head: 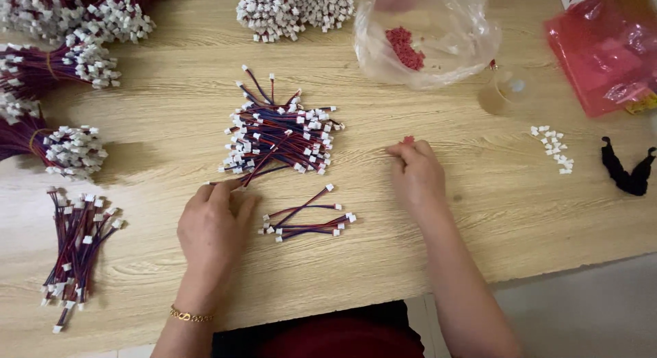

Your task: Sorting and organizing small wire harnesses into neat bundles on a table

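A pale wooden tabletop (479,214) with a visible grain is seen from above, its near edge cut off by a dark red garment at the person's lap.

Nearest, the left hand (213,224) lies knuckles up with the fingers curled, and a single red-and-blue wire (263,172) is pinched at its fingertips, drawn from the heap just beyond. A gold bracelet (191,316) is worn on that wrist. Between the two hands a small set of finished leads (308,221) is laid flat, thin and flexible, each tipped with a white plastic connector. The right hand (416,175) is nearly closed, and a tiny red piece (408,139) is held at its fingertips.

Beyond the left hand the loose heap of wires (280,136) is spread in a tangle; neighbouring leads could be dragged out with the pinched one, since the strands cross. The red piece is small and smooth, and could be dropped and lost on the grain.

To the left of the left hand, a flat bundle (75,252) and tied bunches (61,142) are stacked. Beyond the right hand, a crinkled clear bag (428,36) holding red pieces is seen; right of that hand lie a few white connectors (556,149) and a black scrap (628,172).
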